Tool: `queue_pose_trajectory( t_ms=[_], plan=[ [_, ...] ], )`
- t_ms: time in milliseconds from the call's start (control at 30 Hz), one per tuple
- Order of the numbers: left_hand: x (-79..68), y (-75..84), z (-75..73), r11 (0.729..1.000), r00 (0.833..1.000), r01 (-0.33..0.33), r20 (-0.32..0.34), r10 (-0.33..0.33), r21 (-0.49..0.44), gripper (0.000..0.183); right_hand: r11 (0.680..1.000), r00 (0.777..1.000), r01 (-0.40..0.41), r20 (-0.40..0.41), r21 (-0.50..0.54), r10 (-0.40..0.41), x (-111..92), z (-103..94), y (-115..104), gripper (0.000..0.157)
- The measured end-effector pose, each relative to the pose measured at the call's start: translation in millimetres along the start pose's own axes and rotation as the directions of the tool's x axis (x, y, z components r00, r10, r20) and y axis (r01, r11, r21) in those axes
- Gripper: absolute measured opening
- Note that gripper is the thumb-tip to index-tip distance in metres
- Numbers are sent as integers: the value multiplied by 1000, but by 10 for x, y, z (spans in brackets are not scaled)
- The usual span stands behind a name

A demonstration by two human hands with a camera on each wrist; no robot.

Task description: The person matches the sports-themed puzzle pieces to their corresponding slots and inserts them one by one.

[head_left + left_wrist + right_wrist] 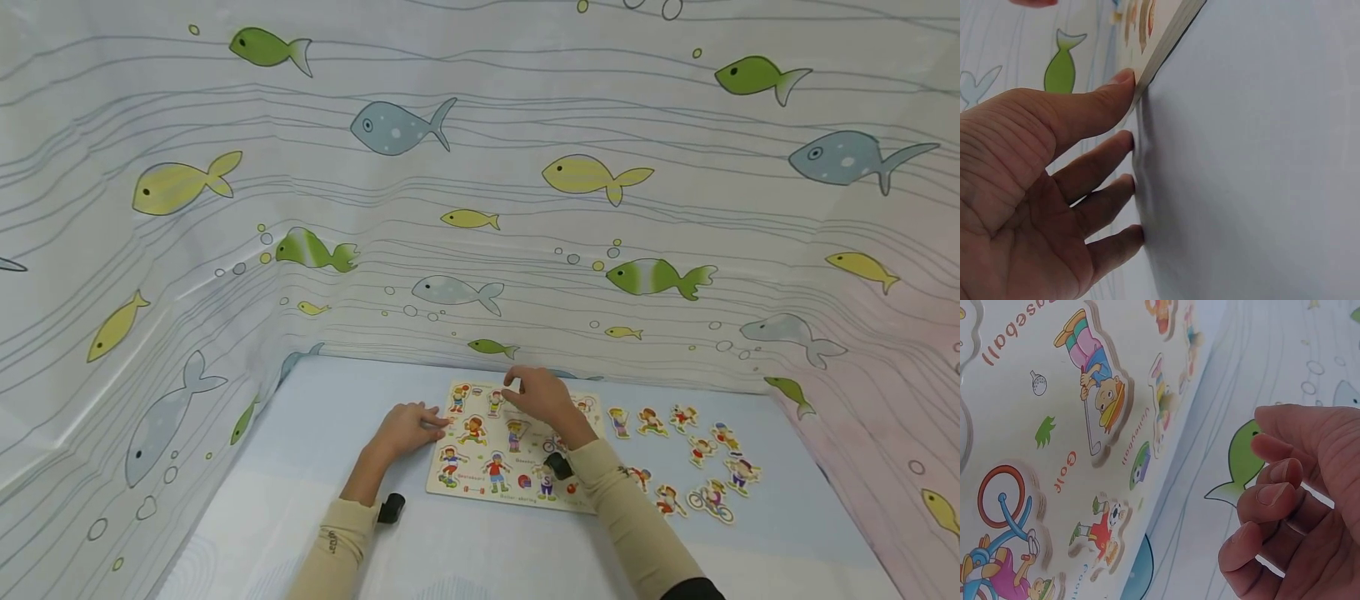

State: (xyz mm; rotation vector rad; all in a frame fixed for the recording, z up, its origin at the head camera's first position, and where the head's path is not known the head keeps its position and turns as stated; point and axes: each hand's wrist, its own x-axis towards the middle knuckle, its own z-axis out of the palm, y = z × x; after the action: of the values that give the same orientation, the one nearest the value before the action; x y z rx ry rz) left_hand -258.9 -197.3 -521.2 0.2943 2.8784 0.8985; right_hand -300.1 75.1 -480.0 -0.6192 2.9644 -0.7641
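Observation:
A wooden puzzle board printed with sports figures and words lies flat on the table. At its left edge rests my left hand. In the left wrist view the thumb touches the board's edge, while the other fingertips meet the tabletop below it. Over the board's far part hovers my right hand, its fingers loosely bent and nothing between them. The right wrist view shows the golf figure and football figure in recesses. A volleyball piece with a pale outline is near the board's far edge.
Right of the board, several loose figure pieces lie scattered, among them a cyclist and a striped-bat figure. A fish-printed sheet rises behind the table and along its sides. My right forearm covers the board's lower right corner.

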Motion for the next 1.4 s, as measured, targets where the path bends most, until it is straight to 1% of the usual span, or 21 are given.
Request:
queue_pose_trajectory(
  t_ms=[300,533,767,1000,1200,1400],
  plan=[
    [-6,5,-8,1000,1000,13,-4,-13,11,23,1000,999,23,-25,-19,-23,-110,-73,-34,19],
    [-14,7,-12,1000,1000,9,-8,-9,23,23,1000,999,5,-40,-25,-6,-209,-115,-26,21],
    [-9,15,-23,999,1000,3,-17,-2,34,23,998,996,46,-72,-51,-50,-293,-124,-3,22],
    [-2,5,-5,1000,1000,-4,-5,4,25,23,999,997,8,-79,-45,-12,-360,-147,25,25],
    [0,2,1,999,1000,4,-5,-4,34,22,999,995,8,-95,-42,-12,-413,-155,72,21],
    [2,3,-4,1000,1000,-5,-6,6,28,23,999,996,-6,-88,-42,2,-489,-177,114,25]
  ],
)
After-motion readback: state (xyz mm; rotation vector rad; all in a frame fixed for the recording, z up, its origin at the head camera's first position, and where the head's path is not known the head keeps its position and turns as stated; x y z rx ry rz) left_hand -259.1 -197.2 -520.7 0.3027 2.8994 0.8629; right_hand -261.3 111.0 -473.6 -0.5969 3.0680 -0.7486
